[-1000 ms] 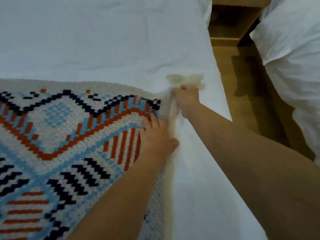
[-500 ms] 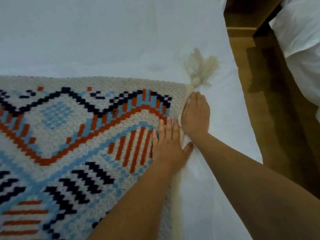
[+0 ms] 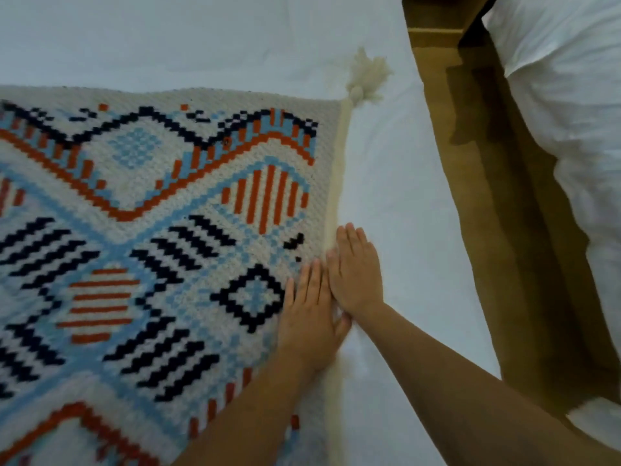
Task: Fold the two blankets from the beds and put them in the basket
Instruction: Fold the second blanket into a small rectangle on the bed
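Both hands, left [image 3: 311, 317] and right [image 3: 355, 270], press flat and open on the patterned blanket's [image 3: 161, 230] edge atop the bed [image 3: 396, 196].

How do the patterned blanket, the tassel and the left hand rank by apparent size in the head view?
1. Patterned blanket, by far the largest.
2. Left hand.
3. Tassel, though it lies farther from the camera, so 2 and 3 are unsure.
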{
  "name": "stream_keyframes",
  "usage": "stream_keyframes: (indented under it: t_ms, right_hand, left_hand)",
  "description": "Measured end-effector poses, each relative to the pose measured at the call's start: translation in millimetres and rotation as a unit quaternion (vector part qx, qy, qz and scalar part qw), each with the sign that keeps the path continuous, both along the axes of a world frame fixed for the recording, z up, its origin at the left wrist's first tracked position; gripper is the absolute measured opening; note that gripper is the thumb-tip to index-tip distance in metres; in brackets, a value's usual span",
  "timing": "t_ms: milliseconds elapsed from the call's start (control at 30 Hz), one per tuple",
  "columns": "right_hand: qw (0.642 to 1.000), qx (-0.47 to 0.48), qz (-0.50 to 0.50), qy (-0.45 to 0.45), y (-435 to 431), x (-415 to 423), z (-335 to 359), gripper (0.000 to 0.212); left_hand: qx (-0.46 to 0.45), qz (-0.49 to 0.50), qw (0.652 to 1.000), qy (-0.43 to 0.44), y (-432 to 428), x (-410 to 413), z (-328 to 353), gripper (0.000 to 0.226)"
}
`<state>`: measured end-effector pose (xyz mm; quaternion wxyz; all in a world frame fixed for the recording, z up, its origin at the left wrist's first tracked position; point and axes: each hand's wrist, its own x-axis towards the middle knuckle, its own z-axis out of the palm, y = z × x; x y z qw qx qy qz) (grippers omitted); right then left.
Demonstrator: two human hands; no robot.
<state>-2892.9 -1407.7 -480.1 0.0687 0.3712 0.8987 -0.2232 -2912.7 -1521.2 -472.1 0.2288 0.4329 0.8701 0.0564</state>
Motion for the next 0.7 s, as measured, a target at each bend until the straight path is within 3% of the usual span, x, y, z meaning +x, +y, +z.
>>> stream_keyframes:
  t_ms: [400,567,633,700]
  right_hand:
    - [0.996,-0.059,-0.063,0.011,-179,156,15,0.057]
    - [0.996,-0.027,-0.074,0.028,-224,204,21,0.032]
    - [0.995,-0.036,-0.084,0.026,-236,217,25,0.025]
    - [0.992,-0.069,-0.109,0.009,-249,227,30,0.025]
  left_hand:
    - [-0.027,-0.047,0.998,-0.028,-163,138,13,0.093]
    - [-0.044,-0.121,0.992,-0.018,-212,176,15,0.117]
    - [-0.084,-0.15,0.985,0.0,-227,189,11,0.112]
    - [-0.09,-0.137,0.986,0.006,-237,201,9,0.091]
